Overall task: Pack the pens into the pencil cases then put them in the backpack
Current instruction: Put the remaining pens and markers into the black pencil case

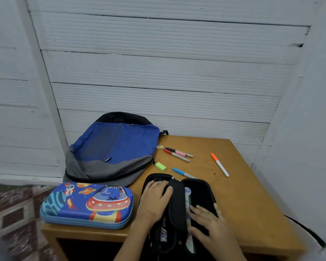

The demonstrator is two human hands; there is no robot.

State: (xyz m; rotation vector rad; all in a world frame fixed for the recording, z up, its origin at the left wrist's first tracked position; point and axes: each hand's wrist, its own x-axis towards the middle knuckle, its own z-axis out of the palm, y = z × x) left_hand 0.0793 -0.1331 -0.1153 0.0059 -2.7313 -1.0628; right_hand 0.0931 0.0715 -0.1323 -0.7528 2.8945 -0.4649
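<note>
White slatted wall panels stand behind a wooden table (pixel 248 200), with patterned floor (pixel 13 213) showing at 8 o'clock. On the table's near edge, at 6 o'clock, a black pencil case (pixel 202 191) lies unzipped and spread flat, a dark divider flap (pixel 177 204) standing along its middle. The left hand (pixel 154 200) rests palm down on the case's left half, fingers close together and laid flat, thumb touching the flap. The right hand (pixel 209 221) presses the right half with fingers spread wide and straight. 1 patterned pen (pixel 164 232) shows inside the left half, below the left wrist. At 9 o'clock from this case sits a closed blue pencil case (pixel 87 204) printed with a rocket, planets and a flying saucer. A blue and grey backpack (pixel 117 146) lies flat at 11 o'clock, its grey mouth gaping toward the cases. 4 pens lie loose on the tabletop: a black-capped marker (pixel 179 152) and a red-capped marker (pixel 175 157) touching side by side at 12 o'clock, a blue-capped pen (pixel 183 172) just beyond the open case, and an orange-capped pen (pixel 219 164) at 1 o'clock. A green eraser (pixel 160 166) lies beside the backpack.
</note>
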